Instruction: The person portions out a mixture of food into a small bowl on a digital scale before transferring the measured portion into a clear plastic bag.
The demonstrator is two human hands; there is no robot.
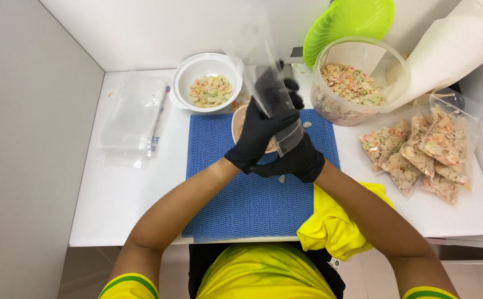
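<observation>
In the middle of the frame, the left hand and right hand pinch a clear bag with closed fingers above the blue mat.

Head-worn view, looking steeply down from above.

Mounted on the head, facing forward and down over the white desk, near enough for both forearms to fill the lower frame. Centred on the blue mat, with the grey wall on the left and the white back wall across the top. Cut off at the right by the desk's edge. Only one view, so nothing shared.
</observation>
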